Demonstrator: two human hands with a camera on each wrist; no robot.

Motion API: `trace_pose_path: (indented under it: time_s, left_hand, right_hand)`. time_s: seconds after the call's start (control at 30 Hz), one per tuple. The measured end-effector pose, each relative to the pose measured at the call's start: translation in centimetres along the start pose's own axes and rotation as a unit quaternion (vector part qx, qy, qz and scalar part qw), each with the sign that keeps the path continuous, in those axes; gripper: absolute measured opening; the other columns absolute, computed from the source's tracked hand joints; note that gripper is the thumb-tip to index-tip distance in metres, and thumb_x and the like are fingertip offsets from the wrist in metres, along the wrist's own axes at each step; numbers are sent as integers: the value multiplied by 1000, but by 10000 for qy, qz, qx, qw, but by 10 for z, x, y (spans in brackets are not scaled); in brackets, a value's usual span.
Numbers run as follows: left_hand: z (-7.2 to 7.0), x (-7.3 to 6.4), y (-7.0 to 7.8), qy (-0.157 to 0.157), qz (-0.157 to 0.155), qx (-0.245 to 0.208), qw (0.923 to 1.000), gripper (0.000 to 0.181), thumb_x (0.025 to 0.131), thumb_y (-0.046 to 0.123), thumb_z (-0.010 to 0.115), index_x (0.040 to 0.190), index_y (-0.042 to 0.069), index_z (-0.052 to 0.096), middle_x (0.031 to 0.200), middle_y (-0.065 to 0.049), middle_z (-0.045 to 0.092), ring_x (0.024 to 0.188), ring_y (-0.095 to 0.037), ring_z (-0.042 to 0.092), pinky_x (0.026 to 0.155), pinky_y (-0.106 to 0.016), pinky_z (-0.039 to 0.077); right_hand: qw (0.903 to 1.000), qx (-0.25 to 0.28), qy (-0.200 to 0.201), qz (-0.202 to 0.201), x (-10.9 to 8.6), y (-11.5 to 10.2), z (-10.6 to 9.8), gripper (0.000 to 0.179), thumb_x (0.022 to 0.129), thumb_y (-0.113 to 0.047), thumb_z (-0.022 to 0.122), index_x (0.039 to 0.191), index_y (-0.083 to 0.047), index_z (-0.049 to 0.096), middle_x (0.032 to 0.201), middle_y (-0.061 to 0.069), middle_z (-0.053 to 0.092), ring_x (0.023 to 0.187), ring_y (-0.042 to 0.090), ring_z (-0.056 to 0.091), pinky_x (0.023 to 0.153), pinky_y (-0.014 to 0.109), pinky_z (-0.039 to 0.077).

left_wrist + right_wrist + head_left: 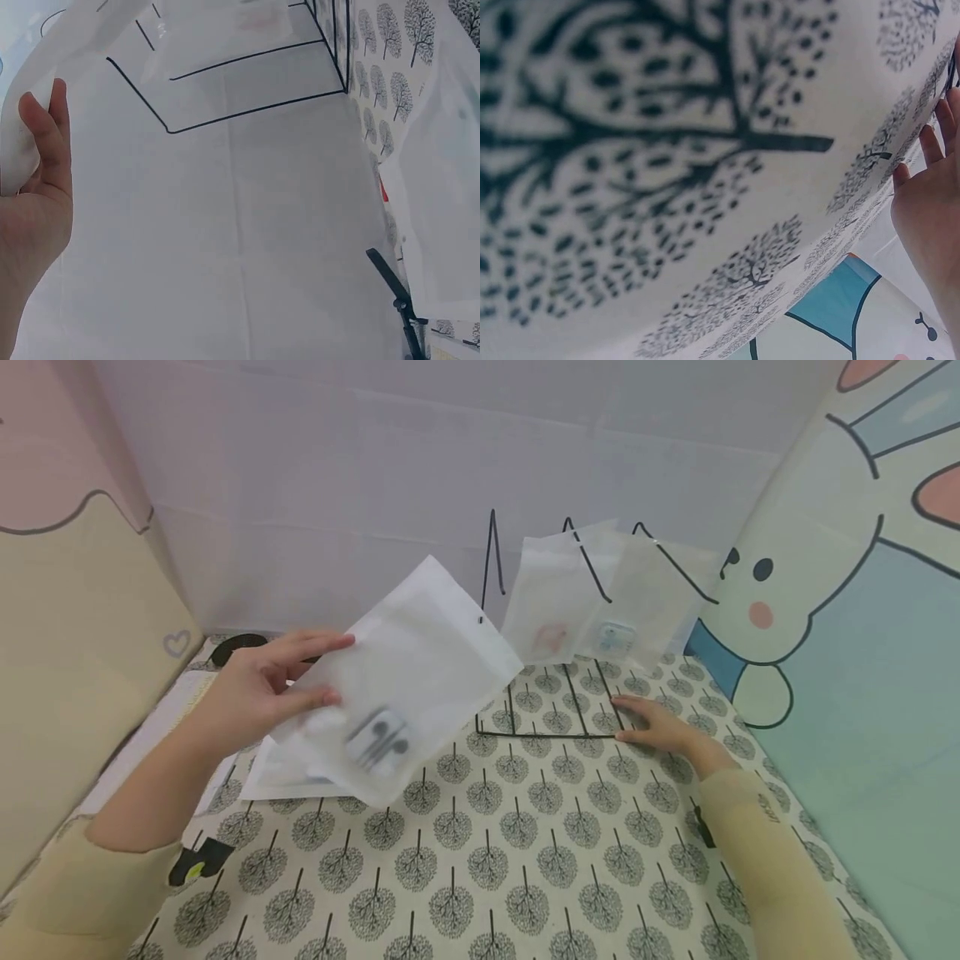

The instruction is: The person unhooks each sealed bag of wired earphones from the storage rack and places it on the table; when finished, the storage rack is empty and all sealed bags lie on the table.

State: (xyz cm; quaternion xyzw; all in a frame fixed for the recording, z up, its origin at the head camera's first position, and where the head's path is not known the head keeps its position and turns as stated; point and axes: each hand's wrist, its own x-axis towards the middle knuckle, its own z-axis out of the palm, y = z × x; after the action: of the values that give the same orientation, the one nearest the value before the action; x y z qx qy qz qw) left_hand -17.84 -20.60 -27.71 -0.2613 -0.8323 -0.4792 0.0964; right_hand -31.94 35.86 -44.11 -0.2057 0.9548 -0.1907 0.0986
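Note:
My left hand [262, 685] pinches a translucent white pouch [442, 652] by its left edge, thumb in front, and holds it tilted in the air. A flat pack with a dark earphone-like shape [377, 740] shows through its lower part. In the left wrist view, fingers [49, 142] curl against white plastic at the left edge. At the right, my right hand [660, 727] is low on the patterned cloth, its fingertips at the front right corner of a black wire rack [547, 736]. Straight, spread fingers show in the right wrist view.
Two similar pouches hang from the rack's middle and right hooks, one with a reddish item [551, 637], one with a blue item [617, 635]. The left hook [492, 552] stands bare. Another white pouch [277, 777] lies under the raised one. A black round object [238, 647] sits at back left.

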Motion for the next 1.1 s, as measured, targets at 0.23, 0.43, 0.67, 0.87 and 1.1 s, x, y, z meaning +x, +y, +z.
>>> trace_pose_path:
  time_s: [0.23,0.43,0.67,0.87,1.1]
  left_hand:
    - [6,-26,-4,439,-1083,-332,9926,60,82,11,73,136,24,52,135,11,50,86,-7,67,53,-32,57]
    - [10,-54,-8,656,-1908,-676,9771,63,84,16,71,141,27,45,147,6,39,95,-2,65,58,-30,58]
    - [15,-86,-11,889,-2473,95,9648,63,83,29,72,140,34,45,148,7,38,119,-14,55,57,-21,54]
    - [19,-111,-14,880,-2750,181,9572,64,83,31,72,141,33,44,106,5,56,95,5,59,61,-21,54]
    - [20,-128,-22,780,-3055,453,9479,65,84,37,70,142,36,41,125,-15,57,121,-37,51,42,-25,41]
  right_hand:
    - [9999,55,75,-55,1,1,1,78,85,-41,67,145,-4,34,150,27,23,137,47,19,110,64,13]
    - [9998,70,106,-131,0,2,3,77,85,-41,67,144,-3,35,149,28,25,136,48,20,109,64,14]
    - [9999,56,59,-89,-1,4,2,78,85,-42,67,145,-4,34,150,26,24,137,46,19,111,63,13]
    - [9999,78,61,-130,0,4,0,78,85,-41,67,145,-4,35,150,26,25,137,46,19,110,63,13]
    - [9998,75,69,-144,1,3,1,77,85,-41,67,144,-4,35,150,26,25,137,47,20,110,63,13]
